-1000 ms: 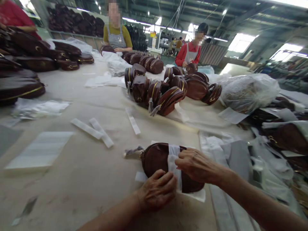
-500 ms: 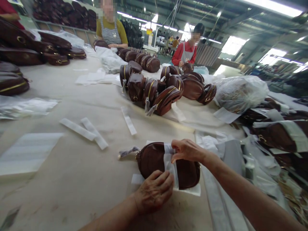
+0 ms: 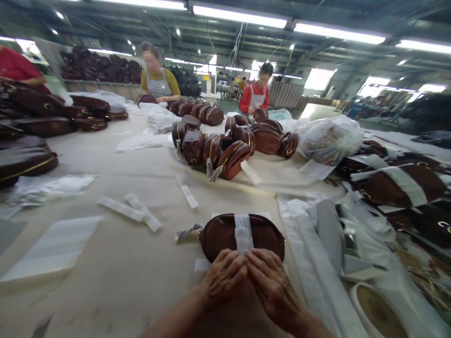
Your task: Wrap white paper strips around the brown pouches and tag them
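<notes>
A dark brown leather bag (image 3: 214, 237) lies on the table in front of me, with a wrapped zipper pull (image 3: 188, 232) sticking out at its left end. Across the bag's middle runs a white strip (image 3: 243, 231) of thin wrapping material. My left hand (image 3: 225, 277) is closed at the bag's near edge, its curled fingertips at the strip's lower end. Right beside it, my right hand (image 3: 269, 281) has its fingers pressed together on the same end of the strip. The fingertips of both hands almost meet, and they hide the strip's near end.
Loose white strips (image 3: 121, 209) and a white sheet (image 3: 52, 246) lie to the left. Beyond the bag stand several brown bags (image 3: 232, 159). Wrapped bags (image 3: 401, 185) and plastic (image 3: 373, 230) crowd the right side. Two co-workers in aprons (image 3: 160, 87) are across the table.
My right hand has come down from the strip's upper part to its near end, beside my left hand. The strip now lies flatter over the bag. My view has tilted up and levelled.
</notes>
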`<state>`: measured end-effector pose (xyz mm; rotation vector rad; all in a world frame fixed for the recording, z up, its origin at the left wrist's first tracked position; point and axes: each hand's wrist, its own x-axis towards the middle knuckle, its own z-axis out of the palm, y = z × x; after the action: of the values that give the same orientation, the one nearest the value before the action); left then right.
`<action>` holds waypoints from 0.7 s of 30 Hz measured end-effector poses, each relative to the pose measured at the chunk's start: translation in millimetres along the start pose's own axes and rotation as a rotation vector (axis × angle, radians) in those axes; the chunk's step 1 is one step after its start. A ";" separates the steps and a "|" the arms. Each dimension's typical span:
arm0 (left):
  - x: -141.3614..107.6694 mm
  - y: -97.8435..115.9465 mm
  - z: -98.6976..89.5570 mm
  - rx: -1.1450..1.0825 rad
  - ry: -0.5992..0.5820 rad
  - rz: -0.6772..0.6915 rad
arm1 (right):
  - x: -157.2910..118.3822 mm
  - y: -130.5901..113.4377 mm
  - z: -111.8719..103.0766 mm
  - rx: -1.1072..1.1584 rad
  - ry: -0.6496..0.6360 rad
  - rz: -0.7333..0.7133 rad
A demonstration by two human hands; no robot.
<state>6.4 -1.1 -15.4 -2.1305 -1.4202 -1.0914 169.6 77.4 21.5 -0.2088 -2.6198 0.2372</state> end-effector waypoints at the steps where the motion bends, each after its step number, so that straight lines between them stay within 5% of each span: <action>1: 1.2 0.6 -0.9 -0.002 -0.005 -0.005 | -3.5 -5.1 -4.1 0.057 -0.009 0.008; 4: 3.9 4.5 -8.9 -0.040 -0.034 -0.045 | -12.6 -10.0 -18.6 0.188 0.043 0.087; 8: -3.0 6.6 -29.8 0.013 0.072 -0.245 | -31.1 9.5 -22.4 0.125 0.358 0.413; 11: -14.4 -2.4 -42.9 -0.001 0.241 -0.691 | -38.6 29.4 -11.7 0.104 0.463 0.753; 15: -20.9 -21.7 -46.2 -0.352 0.184 -1.321 | -28.5 41.1 6.0 0.281 0.390 0.929; 21: -19.0 -33.9 -40.4 -0.358 0.126 -1.396 | -19.1 46.5 18.5 0.243 0.418 0.944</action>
<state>-43.9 -24.7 -8.1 -0.9131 -2.8518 -1.9238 181.8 116.6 -12.9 -1.2471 -1.8811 0.7246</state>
